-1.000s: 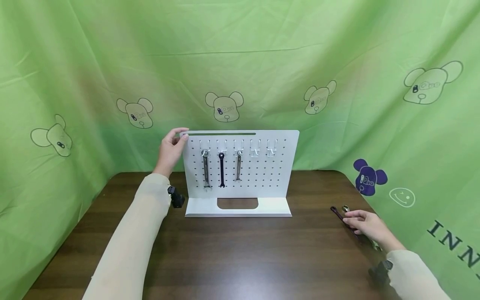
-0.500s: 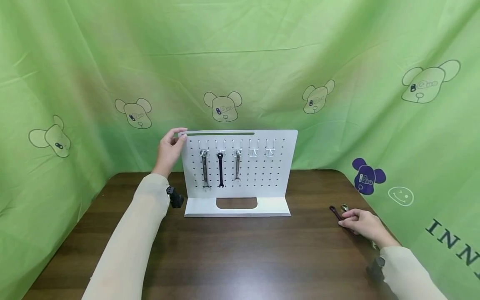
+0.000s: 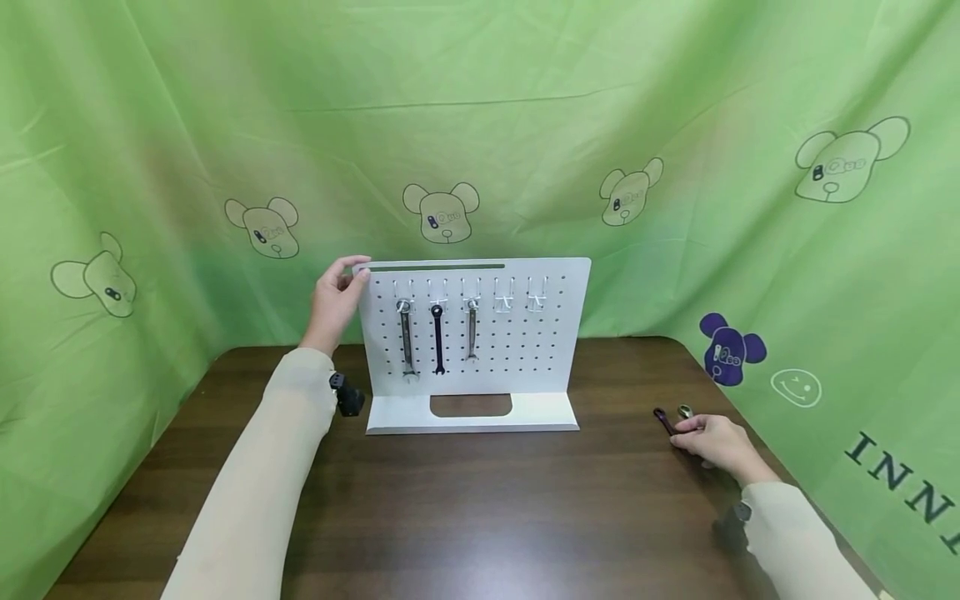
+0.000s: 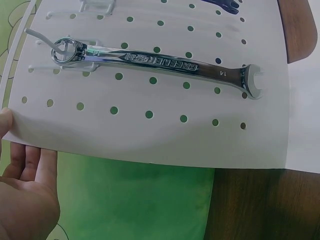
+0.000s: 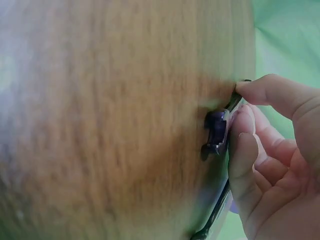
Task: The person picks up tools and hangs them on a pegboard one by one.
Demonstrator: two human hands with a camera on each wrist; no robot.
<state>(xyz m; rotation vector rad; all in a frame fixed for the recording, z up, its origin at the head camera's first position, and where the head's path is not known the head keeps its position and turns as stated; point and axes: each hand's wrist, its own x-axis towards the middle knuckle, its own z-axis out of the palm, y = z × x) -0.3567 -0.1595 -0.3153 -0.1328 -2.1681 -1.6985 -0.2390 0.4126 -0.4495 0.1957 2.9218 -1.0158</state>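
Note:
My left hand (image 3: pixel 335 307) grips the upper left corner of a white pegboard (image 3: pixel 525 350), thumb in front and fingers behind. A silver combination wrench (image 4: pixel 150 61) marked 14 hangs by its ring end from the leftmost hook. A dark wrench (image 3: pixel 438 337) and another silver wrench (image 3: pixel 472 333) hang to its right. At the table's right side, my right hand (image 3: pixel 720 444) pinches a dark purple wrench (image 3: pixel 662 417); its open end (image 5: pixel 216 132) shows by the fingers. A second silver wrench (image 3: pixel 685 411) lies just beyond, mostly hidden by the hand.
The two rightmost hooks (image 3: pixel 520 302) on the pegboard hold nothing. The board stands on its white base (image 3: pixel 540 412) toward the back of the brown wooden table (image 3: pixel 480 508). A green curtain (image 3: pixel 480 133) with printed bear heads surrounds the table.
My right hand has shifted left and slightly forward, its fingertips closing on the dark purple wrench. The left hand stays on the board's corner. The head view has turned slightly right.

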